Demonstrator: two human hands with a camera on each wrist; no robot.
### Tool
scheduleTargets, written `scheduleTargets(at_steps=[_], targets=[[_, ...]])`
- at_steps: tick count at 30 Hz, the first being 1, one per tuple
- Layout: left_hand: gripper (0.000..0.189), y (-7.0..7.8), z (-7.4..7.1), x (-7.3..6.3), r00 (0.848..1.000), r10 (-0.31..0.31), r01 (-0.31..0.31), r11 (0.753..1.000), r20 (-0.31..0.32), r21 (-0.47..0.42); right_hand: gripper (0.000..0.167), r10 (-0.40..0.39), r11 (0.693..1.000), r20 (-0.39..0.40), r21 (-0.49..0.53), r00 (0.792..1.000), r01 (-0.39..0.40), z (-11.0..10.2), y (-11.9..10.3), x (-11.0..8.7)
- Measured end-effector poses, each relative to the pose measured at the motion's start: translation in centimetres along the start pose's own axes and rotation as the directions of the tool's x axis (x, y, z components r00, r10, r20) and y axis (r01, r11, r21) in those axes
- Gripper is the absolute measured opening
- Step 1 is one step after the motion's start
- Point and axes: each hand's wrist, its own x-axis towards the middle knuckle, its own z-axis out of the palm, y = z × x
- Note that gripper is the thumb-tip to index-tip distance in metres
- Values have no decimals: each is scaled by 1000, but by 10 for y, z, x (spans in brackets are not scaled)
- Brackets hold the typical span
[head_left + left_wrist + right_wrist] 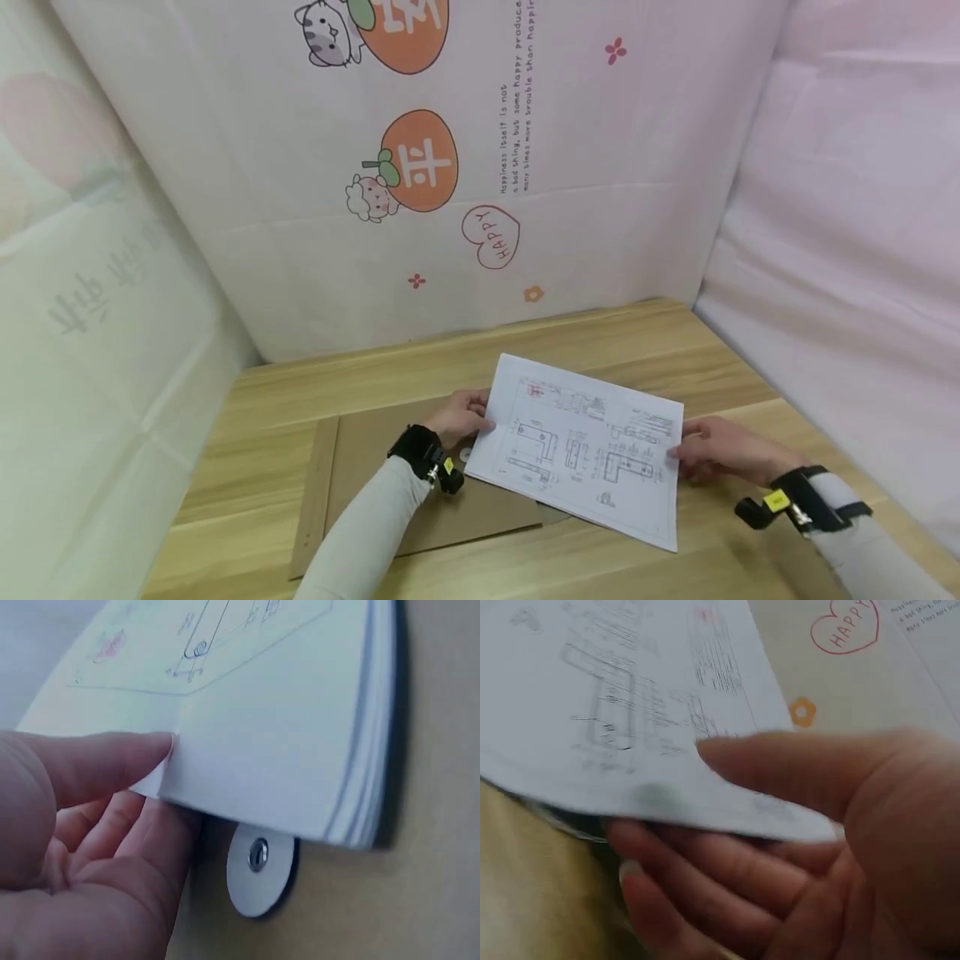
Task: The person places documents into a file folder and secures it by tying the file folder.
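Note:
A stack of white paper sheets printed with technical drawings [577, 450] is held up between both hands, tilted over the table. My left hand [459, 417] pinches its left edge, thumb on top and fingers beneath. On the opposite edge, my right hand [723, 450] grips the sheets the same way. Several page edges fan apart in the left wrist view. Below the stack lies a brown kraft document envelope [420, 517], partly covered by the papers. Its white round button [259, 874] with a metal eyelet shows just under the sheets, close to the left fingers.
The wooden table [247, 467] carries the envelope at its left-middle part. Printed white cloth [570, 233] hangs behind the table, and more cloth hangs along the left and right sides.

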Motion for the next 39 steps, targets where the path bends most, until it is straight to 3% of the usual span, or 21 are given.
scheduleTargets(at_steps=[2,5,11,13,15,17,20,22,27,29,33,36,38,39], targets=[[34,1,2,0,1000,-4,5,1000,-24,21,49,-36,999,91,-3,995,37,7,0,-7],[34,5,5,1,998,4,0,998,-56,61,51,-65,998,123,21,990,63,21,-8,-14],[34,13,9,0,990,47,-28,989,-132,144,44,-92,995,-16,25,996,92,31,-27,-16],[29,12,13,0,987,91,-61,975,-134,212,39,-105,995,-71,-9,992,104,27,-30,-17],[25,9,18,-2,980,170,-135,949,-102,284,37,-120,992,-111,-37,987,117,22,-29,-18],[24,4,22,-4,965,262,-233,893,-24,384,34,-133,991,-135,-51,982,127,17,-27,-20],[31,-3,25,-8,925,360,-368,768,123,524,32,-147,988,-147,-67,978,139,10,-21,-23],[38,-7,24,-11,909,367,-407,678,198,612,31,-150,987,-148,-79,978,140,6,-16,-25],[49,-9,24,-18,900,312,-433,549,305,715,36,-146,986,-150,-98,978,133,-2,-7,-36],[52,-6,26,-19,876,320,-478,471,362,741,40,-148,986,-158,-95,976,134,-5,-5,-40],[62,-1,30,-17,816,352,-558,273,458,784,47,-161,984,-184,-99,970,144,-8,-6,-44],[68,4,32,-16,795,351,-577,188,494,795,51,-148,986,-222,-104,964,128,-9,-7,-46],[67,7,33,-16,790,346,-581,155,507,799,53,-136,988,-249,-107,959,112,-11,-7,-47],[66,10,33,-17,787,345,-584,151,511,797,54,-131,989,-259,-107,957,107,-11,-7,-47]])
